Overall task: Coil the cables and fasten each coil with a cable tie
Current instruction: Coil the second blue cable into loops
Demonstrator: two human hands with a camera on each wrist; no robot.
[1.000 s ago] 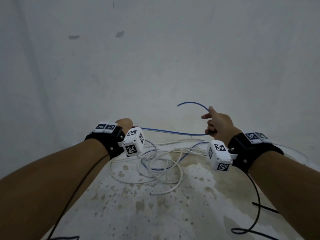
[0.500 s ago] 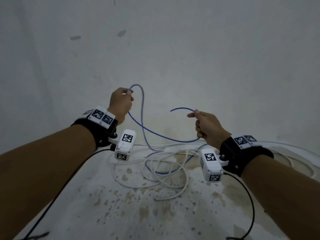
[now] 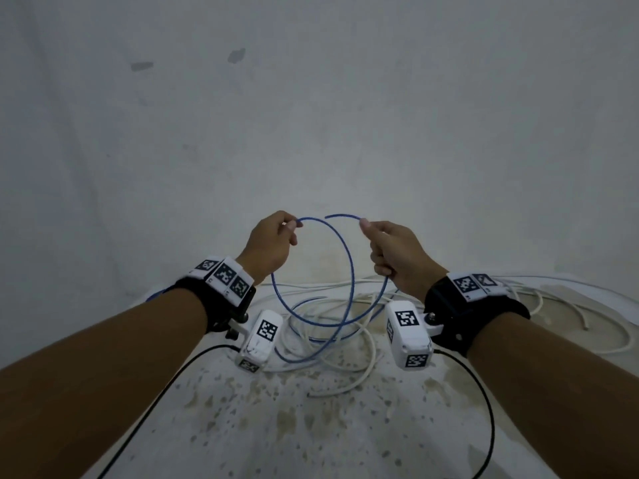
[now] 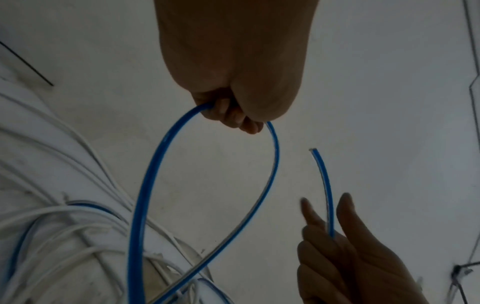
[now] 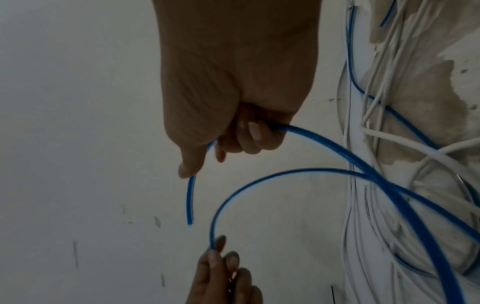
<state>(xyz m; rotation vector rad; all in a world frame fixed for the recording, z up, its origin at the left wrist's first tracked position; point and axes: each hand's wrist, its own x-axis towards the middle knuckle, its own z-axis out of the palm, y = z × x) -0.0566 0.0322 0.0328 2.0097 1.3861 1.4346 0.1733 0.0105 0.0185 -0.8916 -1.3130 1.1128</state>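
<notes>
Since a moment ago both hands have risen and drawn close together, turning the blue cable (image 3: 349,271) into a hanging loop between them. The left hand (image 3: 271,245) pinches the cable at the loop's top left; the right hand (image 3: 397,255) grasps it in curled fingers, the short free end poking out past its thumb toward the left hand. Below both wrists the loop sags onto the tangled white cables (image 3: 345,344) on the stained floor (image 3: 311,426).

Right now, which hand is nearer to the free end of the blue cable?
Right. The right hand holds the blue cable just behind its free end. The left hand holds the same cable further along, across a small gap from that end.
</notes>
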